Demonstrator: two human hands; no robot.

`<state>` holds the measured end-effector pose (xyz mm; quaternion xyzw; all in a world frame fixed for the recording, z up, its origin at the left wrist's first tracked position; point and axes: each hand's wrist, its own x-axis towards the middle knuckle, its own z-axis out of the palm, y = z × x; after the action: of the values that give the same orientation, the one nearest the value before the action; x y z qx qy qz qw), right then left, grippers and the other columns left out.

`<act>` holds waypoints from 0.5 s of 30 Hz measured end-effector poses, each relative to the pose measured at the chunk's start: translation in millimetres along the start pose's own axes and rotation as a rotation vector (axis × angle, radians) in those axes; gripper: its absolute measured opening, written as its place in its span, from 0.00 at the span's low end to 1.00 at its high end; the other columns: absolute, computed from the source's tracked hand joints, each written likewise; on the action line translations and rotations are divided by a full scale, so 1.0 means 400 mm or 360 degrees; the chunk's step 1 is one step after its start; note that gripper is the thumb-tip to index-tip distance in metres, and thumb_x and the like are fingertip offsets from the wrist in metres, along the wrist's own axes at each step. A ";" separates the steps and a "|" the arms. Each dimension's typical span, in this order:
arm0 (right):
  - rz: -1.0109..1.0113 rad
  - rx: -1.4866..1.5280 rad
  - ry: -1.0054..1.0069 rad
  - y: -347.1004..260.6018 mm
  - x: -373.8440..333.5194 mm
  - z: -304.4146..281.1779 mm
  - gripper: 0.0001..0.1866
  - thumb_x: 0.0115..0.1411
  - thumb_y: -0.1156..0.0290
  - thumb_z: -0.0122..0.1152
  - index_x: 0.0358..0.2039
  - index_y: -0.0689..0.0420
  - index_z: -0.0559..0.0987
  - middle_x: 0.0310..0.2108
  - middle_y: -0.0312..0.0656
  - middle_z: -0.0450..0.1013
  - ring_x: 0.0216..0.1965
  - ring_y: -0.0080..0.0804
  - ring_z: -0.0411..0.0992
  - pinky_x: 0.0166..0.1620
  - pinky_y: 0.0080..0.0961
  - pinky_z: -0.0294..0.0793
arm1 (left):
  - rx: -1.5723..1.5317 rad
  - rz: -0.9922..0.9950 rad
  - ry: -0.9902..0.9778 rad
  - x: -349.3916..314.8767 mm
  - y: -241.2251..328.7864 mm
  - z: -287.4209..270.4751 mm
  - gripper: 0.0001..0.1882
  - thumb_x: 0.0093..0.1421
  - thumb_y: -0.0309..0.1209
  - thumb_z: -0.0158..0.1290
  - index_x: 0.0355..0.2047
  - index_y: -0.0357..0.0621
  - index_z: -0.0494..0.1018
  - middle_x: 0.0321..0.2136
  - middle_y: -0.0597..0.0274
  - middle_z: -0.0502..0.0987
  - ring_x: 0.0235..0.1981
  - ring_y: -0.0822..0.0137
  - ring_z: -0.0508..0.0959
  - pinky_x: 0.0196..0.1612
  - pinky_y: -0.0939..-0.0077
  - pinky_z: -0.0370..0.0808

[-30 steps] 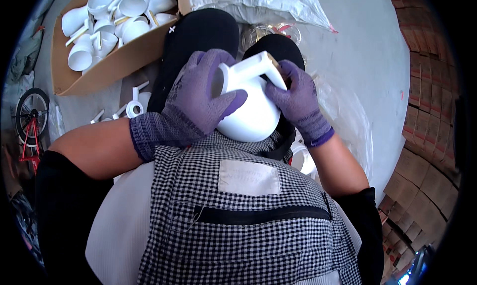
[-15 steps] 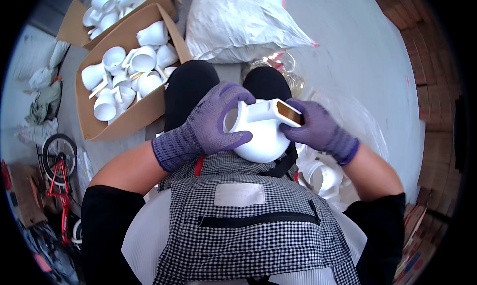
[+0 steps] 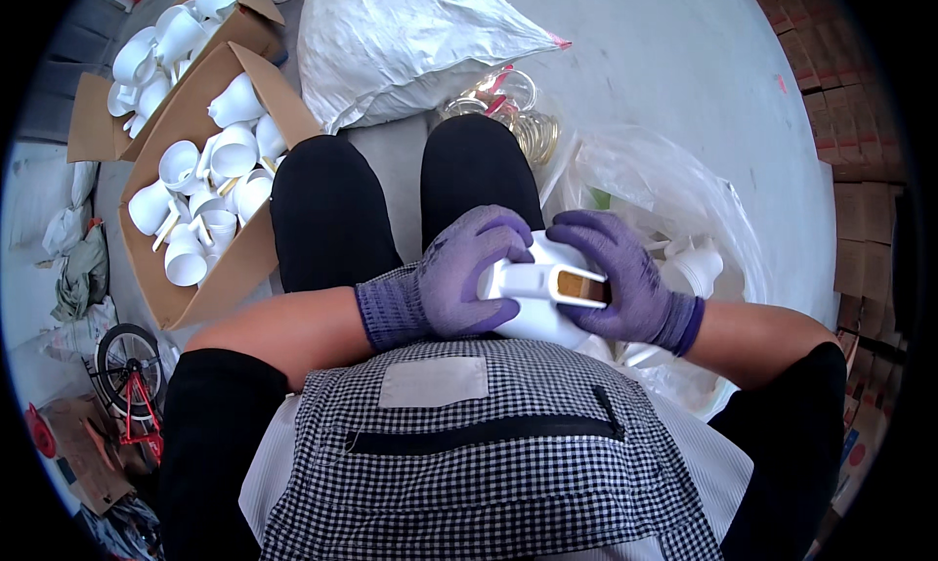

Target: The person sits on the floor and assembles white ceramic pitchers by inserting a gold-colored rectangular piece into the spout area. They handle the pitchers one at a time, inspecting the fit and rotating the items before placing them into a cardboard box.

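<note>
The white vessel (image 3: 537, 324) sits between left hand (image 3: 469, 276) and right hand (image 3: 623, 276), both hands' fingers clamped on it. Its handle (image 3: 526, 280) runs left-right.

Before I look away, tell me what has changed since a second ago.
The white jug has come nearer the apron and shifted right; its handle has turned, showing more of its gold-brown patch. The left hand and right hand moved with it; neither let go. The nearer cardboard box of white vessels and the white sack stay in place.
</note>
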<state>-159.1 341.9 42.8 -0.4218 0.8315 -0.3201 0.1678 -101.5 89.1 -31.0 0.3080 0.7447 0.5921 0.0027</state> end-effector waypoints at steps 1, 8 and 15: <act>0.0005 0.0041 -0.0040 0.008 0.010 0.009 0.35 0.47 0.60 0.73 0.56 0.57 0.75 0.57 0.51 0.70 0.56 0.50 0.70 0.60 0.44 0.69 | 0.0017 0.0008 0.0032 -0.010 -0.006 0.000 0.27 0.50 0.43 0.61 0.44 0.37 0.71 0.46 0.46 0.70 0.48 0.51 0.71 0.56 0.55 0.68; 0.0157 0.0438 -0.0041 0.067 0.085 0.030 0.29 0.51 0.60 0.73 0.52 0.59 0.79 0.48 0.49 0.76 0.50 0.46 0.76 0.55 0.40 0.75 | -0.0365 -0.0592 0.0142 -0.014 -0.035 -0.043 0.32 0.51 0.49 0.61 0.46 0.35 0.70 0.47 0.50 0.68 0.49 0.57 0.70 0.57 0.61 0.66; 0.0487 0.0462 -0.0319 0.020 0.239 -0.079 0.25 0.53 0.54 0.73 0.43 0.61 0.80 0.33 0.41 0.76 0.35 0.28 0.75 0.42 0.28 0.75 | -0.1095 -0.1198 0.0399 0.015 0.001 -0.089 0.42 0.50 0.49 0.58 0.58 0.31 0.64 0.46 0.51 0.75 0.46 0.64 0.78 0.53 0.70 0.74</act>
<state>-237.6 280.6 60.0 -0.2920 0.8102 -0.3638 0.3549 -119.4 60.6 -17.8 -0.0729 0.5609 0.7928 0.2272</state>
